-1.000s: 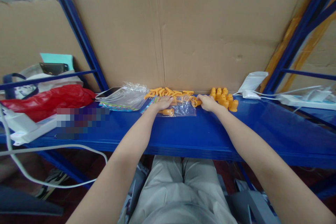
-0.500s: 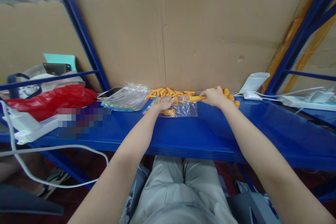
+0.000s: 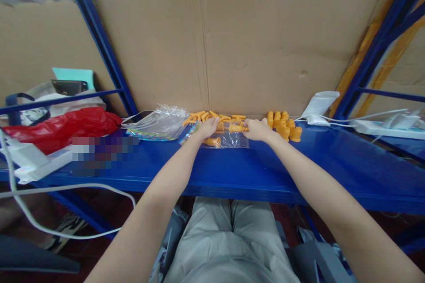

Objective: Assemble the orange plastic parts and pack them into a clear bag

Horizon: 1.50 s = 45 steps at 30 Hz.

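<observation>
My left hand (image 3: 208,127) rests on a small clear plastic bag (image 3: 229,139) that lies on the blue shelf (image 3: 232,168), fingers curled at the bag's mouth. One orange piece (image 3: 213,142) lies inside that bag. My right hand (image 3: 256,129) pinches an orange plastic piece (image 3: 237,128) and holds it at the bag's opening. Behind the hands is a row of long orange pieces (image 3: 212,116). To the right of my right hand stands a cluster of short orange pieces (image 3: 283,125).
A stack of clear bags (image 3: 159,123) lies left of my hands, with a phone (image 3: 137,116) beside it. Farther left are a red bag (image 3: 59,127) and a white power strip (image 3: 36,163). White pouches (image 3: 318,106) and a cable lie right. Cardboard (image 3: 232,48) backs the shelf.
My right hand went right to the cluster of short pieces, then came back left with an orange piece to the bag's opening. My left hand stayed on the bag.
</observation>
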Motion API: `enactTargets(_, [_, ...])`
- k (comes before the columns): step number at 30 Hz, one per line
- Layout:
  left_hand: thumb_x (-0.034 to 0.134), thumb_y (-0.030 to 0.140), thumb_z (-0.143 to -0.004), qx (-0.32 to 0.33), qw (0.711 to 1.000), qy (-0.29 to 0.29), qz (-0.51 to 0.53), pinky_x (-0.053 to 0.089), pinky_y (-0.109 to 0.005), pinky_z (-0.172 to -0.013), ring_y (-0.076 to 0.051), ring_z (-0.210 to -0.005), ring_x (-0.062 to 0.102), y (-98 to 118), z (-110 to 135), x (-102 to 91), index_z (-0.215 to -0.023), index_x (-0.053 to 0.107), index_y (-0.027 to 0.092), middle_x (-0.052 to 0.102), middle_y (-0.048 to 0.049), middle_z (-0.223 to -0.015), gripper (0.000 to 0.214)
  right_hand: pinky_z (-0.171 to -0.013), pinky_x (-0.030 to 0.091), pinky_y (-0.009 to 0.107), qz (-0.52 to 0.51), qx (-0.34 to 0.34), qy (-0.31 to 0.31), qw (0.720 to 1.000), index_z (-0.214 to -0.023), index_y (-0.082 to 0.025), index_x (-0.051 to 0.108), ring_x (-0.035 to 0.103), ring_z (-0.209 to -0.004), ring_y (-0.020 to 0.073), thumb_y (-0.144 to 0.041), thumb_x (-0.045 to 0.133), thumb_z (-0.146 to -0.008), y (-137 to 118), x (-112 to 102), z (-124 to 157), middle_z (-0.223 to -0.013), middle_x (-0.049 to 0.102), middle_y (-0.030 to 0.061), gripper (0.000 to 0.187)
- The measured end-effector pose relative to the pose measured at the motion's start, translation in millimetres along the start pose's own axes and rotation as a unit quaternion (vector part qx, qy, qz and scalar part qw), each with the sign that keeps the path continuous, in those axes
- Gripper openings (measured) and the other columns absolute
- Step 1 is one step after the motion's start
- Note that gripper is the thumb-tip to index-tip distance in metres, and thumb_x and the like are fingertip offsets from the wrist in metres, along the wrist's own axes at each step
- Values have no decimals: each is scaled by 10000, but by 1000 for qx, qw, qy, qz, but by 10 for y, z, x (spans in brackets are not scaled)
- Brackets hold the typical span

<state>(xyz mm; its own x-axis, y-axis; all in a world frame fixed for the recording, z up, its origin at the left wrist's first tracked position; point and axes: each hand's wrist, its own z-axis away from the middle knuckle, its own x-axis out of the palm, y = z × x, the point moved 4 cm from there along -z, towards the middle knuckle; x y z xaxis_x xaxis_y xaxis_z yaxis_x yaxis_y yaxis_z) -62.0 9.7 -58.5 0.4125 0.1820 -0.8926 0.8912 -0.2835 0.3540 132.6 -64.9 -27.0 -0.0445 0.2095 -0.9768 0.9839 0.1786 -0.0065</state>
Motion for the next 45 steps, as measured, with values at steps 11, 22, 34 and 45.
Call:
enactTargets(11, [212,423,-1014,15,1000,-5,9,349,-379,-1139,-258,-1336,528,52,11,52,-1231,640,160,641,-119,-1356,547,-967,367,523,-92,-10,32,995,-1042,-214,679,649,-1069,331,-275,527,-819,-77,90,-58,-1067,746,99,277])
enactTargets(22, [201,394,-1024,6,994,30,108,471,-365,-992,-262,-1066,657,122,26,-32,-869,683,117,735,-152,-1039,577,-939,453,419,-149,-20,114,982,-1132,-242,696,639,-1128,286,-217,549,-869,-103,112,-46,-1169,733,74,302])
enactTargets(34, [295,364,-1000,-13,985,63,158,465,-335,-909,-232,-931,637,129,17,-78,-732,601,154,710,-111,-888,458,-866,538,333,-186,-57,150,969,-999,-239,759,712,-1006,242,-210,628,-833,-60,102,-75,-1027,774,52,213])
enactTargets(45, [523,312,-897,53,944,60,320,327,-244,-582,-108,-545,384,194,23,-101,-528,412,197,373,53,-521,402,-802,548,316,-297,-106,168,934,-879,-184,763,726,-869,206,-159,695,-770,49,206,-221,-920,776,58,131])
